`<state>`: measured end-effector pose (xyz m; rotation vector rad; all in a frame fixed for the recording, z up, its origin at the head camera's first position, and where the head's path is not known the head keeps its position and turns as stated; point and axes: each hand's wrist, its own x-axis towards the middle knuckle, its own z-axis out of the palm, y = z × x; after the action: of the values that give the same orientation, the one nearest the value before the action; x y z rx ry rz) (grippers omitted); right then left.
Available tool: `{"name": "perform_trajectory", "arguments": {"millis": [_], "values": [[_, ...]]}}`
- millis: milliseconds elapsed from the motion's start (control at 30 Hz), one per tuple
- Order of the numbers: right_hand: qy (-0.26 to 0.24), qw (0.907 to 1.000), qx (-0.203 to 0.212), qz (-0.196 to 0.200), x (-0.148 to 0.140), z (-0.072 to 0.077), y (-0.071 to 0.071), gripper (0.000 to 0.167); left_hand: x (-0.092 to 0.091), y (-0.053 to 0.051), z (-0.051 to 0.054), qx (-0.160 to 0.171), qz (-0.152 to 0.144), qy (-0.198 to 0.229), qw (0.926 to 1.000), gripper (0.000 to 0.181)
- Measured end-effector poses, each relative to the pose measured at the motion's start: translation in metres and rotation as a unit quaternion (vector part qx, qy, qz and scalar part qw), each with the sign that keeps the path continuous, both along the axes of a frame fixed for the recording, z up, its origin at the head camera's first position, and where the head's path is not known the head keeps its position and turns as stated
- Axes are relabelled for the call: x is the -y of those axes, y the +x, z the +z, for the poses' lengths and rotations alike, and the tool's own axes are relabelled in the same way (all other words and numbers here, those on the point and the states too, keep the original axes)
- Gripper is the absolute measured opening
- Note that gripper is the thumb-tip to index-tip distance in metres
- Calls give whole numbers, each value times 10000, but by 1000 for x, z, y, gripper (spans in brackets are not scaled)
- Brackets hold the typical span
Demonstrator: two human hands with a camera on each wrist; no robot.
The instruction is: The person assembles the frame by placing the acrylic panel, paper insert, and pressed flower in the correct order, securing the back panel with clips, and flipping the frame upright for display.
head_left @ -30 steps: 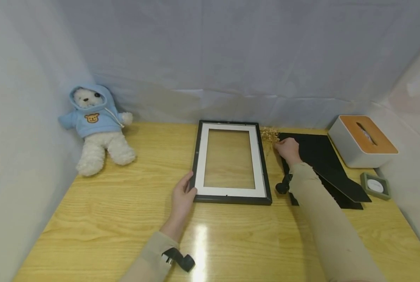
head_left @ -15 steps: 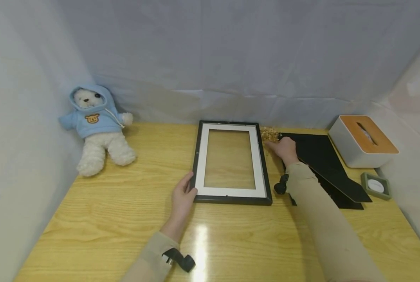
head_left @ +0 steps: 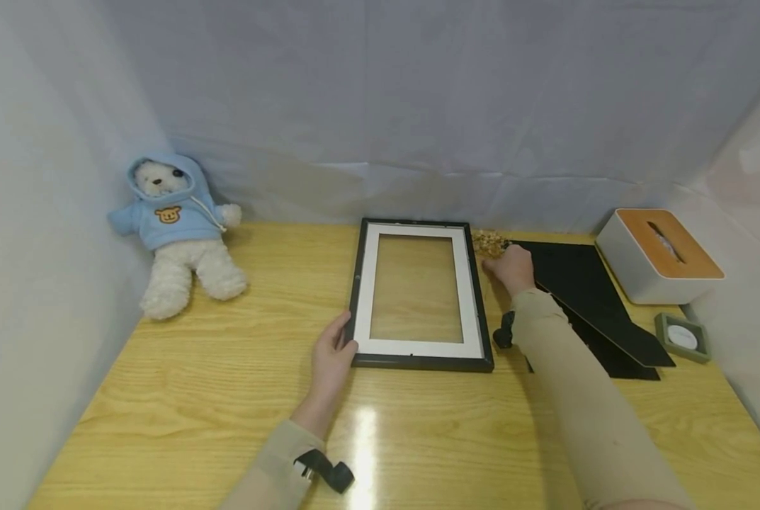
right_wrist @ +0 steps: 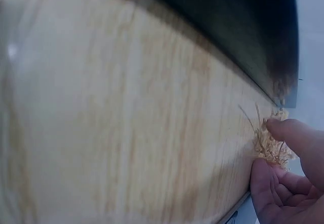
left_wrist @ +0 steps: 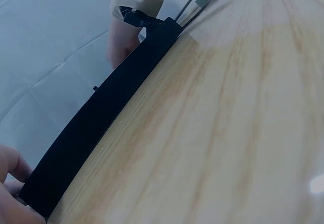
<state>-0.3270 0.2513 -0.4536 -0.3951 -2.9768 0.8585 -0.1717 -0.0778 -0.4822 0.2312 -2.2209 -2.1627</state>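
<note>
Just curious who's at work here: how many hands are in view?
2: the left hand grips the picture frame near its lower left corner; the right hand is at the dried flowers, just right of it. I see no others.

Picture frame: rectangular, black-edged, with a white mat around a see-through window; lies flat, the left hand gripping its left side near the lower corner. Dried flowers: small straw-coloured bunch, beside the frame's upper right corner, between the right hand's thumb and fingers.
</note>
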Motion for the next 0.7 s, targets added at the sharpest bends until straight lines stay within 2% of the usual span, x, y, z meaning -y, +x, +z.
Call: {"name": "perform_trajectory", "arguments": {"millis": [133,367,567,700], "values": [[97,9999,-29,-13,-1,-1,-3,36,0,0,1,29,11,-45,10000,61],[56,9998,-131,-106,-4,-4,-4,24,0,0,1,90,-17,7,10000,61],[83,9997,-203,-103,-5,-4,-6,37,1,0,0,49,-45,45,10000,61],[35,9997,-206,-127,-5,-5,-5,35,0,1,0,-28,-46,59,10000,60]]}}
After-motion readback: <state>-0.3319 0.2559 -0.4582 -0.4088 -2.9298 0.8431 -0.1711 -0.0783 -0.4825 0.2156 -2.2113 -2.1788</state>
